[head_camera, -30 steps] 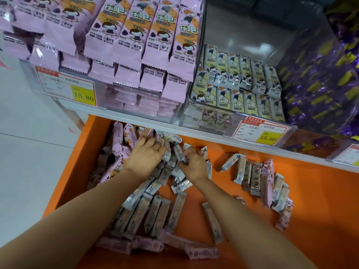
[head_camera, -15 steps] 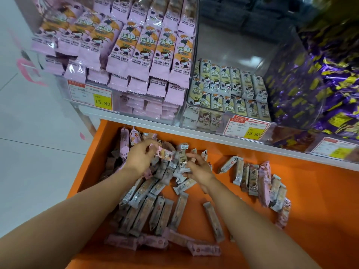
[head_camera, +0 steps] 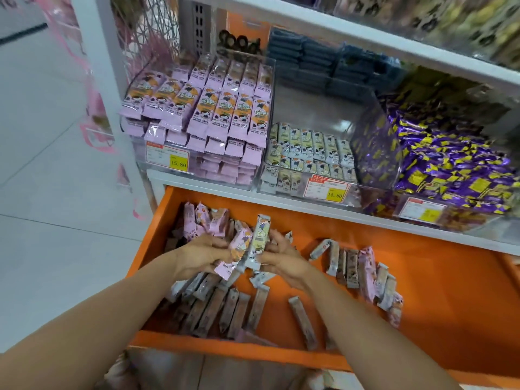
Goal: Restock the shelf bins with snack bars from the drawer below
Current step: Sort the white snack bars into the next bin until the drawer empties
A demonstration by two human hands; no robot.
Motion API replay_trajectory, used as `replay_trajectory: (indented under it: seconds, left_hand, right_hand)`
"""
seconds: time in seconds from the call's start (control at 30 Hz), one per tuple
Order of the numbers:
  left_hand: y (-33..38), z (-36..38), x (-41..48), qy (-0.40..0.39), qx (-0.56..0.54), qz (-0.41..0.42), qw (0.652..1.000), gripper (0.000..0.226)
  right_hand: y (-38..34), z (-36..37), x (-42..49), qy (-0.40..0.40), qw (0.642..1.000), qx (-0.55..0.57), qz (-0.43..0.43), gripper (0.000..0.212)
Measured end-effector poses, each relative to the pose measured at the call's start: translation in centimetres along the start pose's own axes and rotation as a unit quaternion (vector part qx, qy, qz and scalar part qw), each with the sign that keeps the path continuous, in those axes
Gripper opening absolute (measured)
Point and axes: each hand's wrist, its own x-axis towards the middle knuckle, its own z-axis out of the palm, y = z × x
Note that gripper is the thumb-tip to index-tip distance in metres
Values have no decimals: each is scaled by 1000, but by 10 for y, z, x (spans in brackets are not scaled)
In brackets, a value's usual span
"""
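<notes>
Above the open orange drawer point(head_camera: 422, 277), my left hand point(head_camera: 201, 256) and my right hand point(head_camera: 284, 257) hold a small bunch of snack bars point(head_camera: 253, 246) between them: pink-wrapped ones on the left, a cream-wrapped one upright in the middle. Loose bars point(head_camera: 225, 308) lie in rows in the drawer's left half, and another row point(head_camera: 365, 271) lies to the right. On the shelf above, a clear bin of pink bars point(head_camera: 213, 119) is piled high. Beside it, the clear bin of cream bars point(head_camera: 309, 153) holds only a low layer at its front.
A bin of purple-and-yellow packets point(head_camera: 450, 170) stands at the right. Dark blue packs point(head_camera: 323, 63) sit at the shelf's back. Yellow price tags point(head_camera: 177, 161) hang on the bin fronts. The drawer's front rail point(head_camera: 239, 350) is close to me; white floor point(head_camera: 56, 220) lies left.
Both hands have lifted out of the pile with a bunch of bars held between them. My view has pulled back and up, showing more of the shelf.
</notes>
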Motion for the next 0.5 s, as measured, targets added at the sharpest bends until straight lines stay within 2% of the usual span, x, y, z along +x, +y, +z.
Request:
replay_trajectory:
  seconds: [0.1, 0.2, 0.4, 0.5]
  left_hand:
    - [1, 3, -10, 11, -14, 9, 1000, 23]
    - [8, 10, -25, 18, -26, 37, 999, 24]
    - [14, 14, -54, 32, -31, 101, 994, 34]
    - [19, 9, -66, 53, -37, 120, 991, 36]
  right_hand:
    - [-10, 9, -13, -8, 999, -21, -25, 71]
    - [-21, 23, -25, -19, 998, -22, -53, 61]
    - [-38, 42, -52, 38, 991, -61, -116, 36]
    - [-48, 43, -67, 40, 986, -90, -134, 39]
